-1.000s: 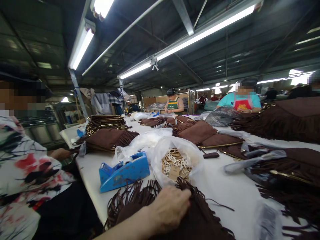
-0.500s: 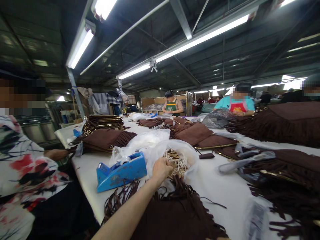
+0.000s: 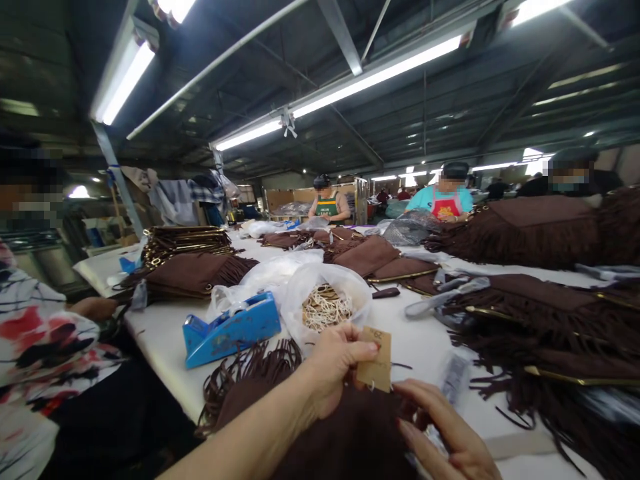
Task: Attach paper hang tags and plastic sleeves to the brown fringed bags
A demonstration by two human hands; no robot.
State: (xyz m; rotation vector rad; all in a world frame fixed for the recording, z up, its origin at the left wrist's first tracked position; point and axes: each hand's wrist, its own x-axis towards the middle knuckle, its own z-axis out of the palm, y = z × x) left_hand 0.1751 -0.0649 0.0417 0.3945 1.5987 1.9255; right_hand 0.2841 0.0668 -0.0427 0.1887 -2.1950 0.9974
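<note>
- Writing: dark marks near the top of the brown tag (image 3: 376, 370), too small to read with certainty.
- Green apron (image 3: 326, 209) across the table (image 3: 420, 340) has lettering, not legible; turquoise shirt (image 3: 423, 199) shows an "S"; red apron (image 3: 447, 206) has a yellow print, unreadable.
- Left hand (image 3: 336, 368): closed, tag pinched between thumb and fingers at its upper left part.
- Right hand (image 3: 447, 430): part open, thumb and forefinger apart, forefinger just beside the tag's lower edge. Can't tell if it touches the string.
- Tag is above the dark brown fringed piece (image 3: 345, 440), which lies under both hands at the near table side.
- Count: 1 tag in hand; 1 open white plastic bag (image 3: 357, 293) with many stringed tags (image 3: 326, 308) inside, too tangled to count.
- 1 blue tape dispenser (image 3: 233, 330), left of the plastic bag.
- Brown fringed goods (image 3: 535, 230) in several piles left, right and beyond; overlapping, no exact count.
- 4 nearer co-workers: floral top (image 3: 45, 333) at left, green apron, red apron, and a masked person (image 3: 573, 177) far right.
</note>
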